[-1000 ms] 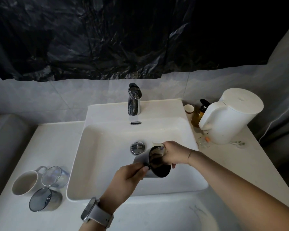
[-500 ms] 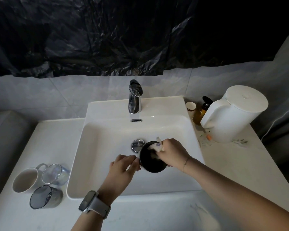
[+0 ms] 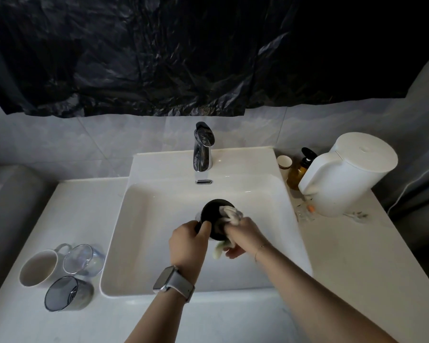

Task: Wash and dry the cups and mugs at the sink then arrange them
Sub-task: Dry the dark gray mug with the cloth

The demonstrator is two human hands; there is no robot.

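Over the white sink [image 3: 159, 280] my left hand [image 3: 188, 240] grips a dark cup [image 3: 214, 214] by its side, the cup tipped so its flat dark end faces up. My right hand [image 3: 243, 235] holds a pale crumpled cloth [image 3: 230, 214] pressed against the cup's right side; a strand of cloth hangs below the fingers. On the counter left of the sink lie a white mug [image 3: 39, 267], a clear glass mug [image 3: 82, 259] and a grey tinted glass [image 3: 65, 293], all on their sides.
A chrome faucet [image 3: 203, 149] stands behind the basin. At the right are a white kettle [image 3: 347, 174], an amber pump bottle [image 3: 300, 169] and a small paper cup [image 3: 284, 163]. Black plastic sheeting covers the wall above.
The cup has turned from lying sideways with its opening toward me to its dark flat end up. Both hands shifted slightly farther into the basin, and the cloth moved to the outside of the cup.
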